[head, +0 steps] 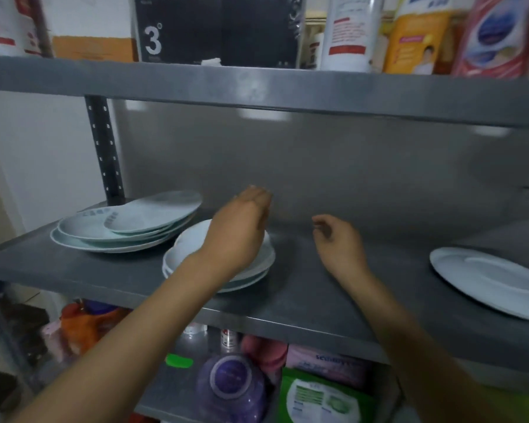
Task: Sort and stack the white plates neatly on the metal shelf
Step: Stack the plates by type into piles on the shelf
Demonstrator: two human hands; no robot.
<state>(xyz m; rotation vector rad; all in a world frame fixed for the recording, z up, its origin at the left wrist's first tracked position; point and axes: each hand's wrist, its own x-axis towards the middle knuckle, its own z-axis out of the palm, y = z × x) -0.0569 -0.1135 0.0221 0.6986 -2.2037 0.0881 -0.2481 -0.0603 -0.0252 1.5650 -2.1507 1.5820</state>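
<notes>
Left hand (239,230) seemingly above plates (251,267)

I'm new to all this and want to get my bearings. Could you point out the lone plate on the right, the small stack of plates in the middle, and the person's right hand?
lone plate (483,277): head view, on its white middle.
small stack of plates (184,254): head view, on the top plate's left part.
right hand (338,244): head view, on the back of the hand.

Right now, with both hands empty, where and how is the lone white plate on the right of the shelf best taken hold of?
Probably by its near rim, coming from the front. The lone plate lies flat on the metal shelf with nothing on it, its near edge by the shelf front and its rim raised enough to pinch. The right hand, hanging empty and loosely curled, is the closer one.
</notes>
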